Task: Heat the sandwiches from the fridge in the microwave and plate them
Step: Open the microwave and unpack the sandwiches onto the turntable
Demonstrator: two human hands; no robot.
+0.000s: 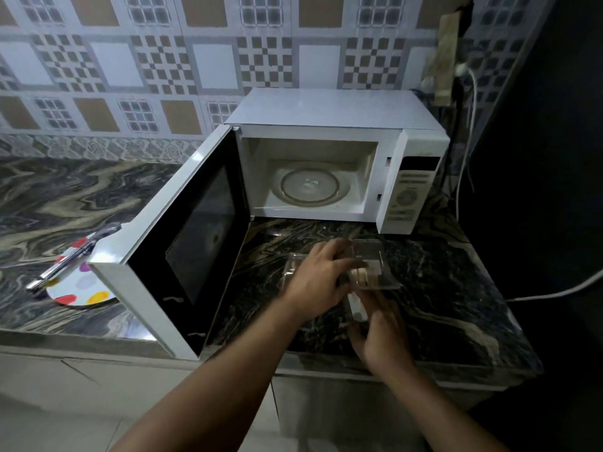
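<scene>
Currently positioned over the clear plastic container (365, 272) on the tabletop (456, 305), in front of the microwave (326, 158). Left hand (318, 282): reaching across the container from the left, fingers extended over its raised transparent lid; whether pinching the lid edge or merely touching it, cannot tell from the blur. Right hand (380, 334): at the near edge of the container, fingers curled up against it, apparently holding the near side. Sandwiches (362, 275): pale, visible through the plastic, inside the container, partly hidden by the left hand's fingers. Microwave: white, at the back of the tabletop against the tiled wall (163, 60). Door (182, 243): swung fully open toward the left, dark window facing right. Glass turntable (310, 185): bare, inside the cavity. Control panel (409, 197): on the right side of the microwave front. Plate (81, 288): white with coloured dots, left of the door, partly hidden behind it. Metal tongs (71, 256): resting across the plate. White cable (470, 125): hanging from a wall socket right of the microwave.
</scene>
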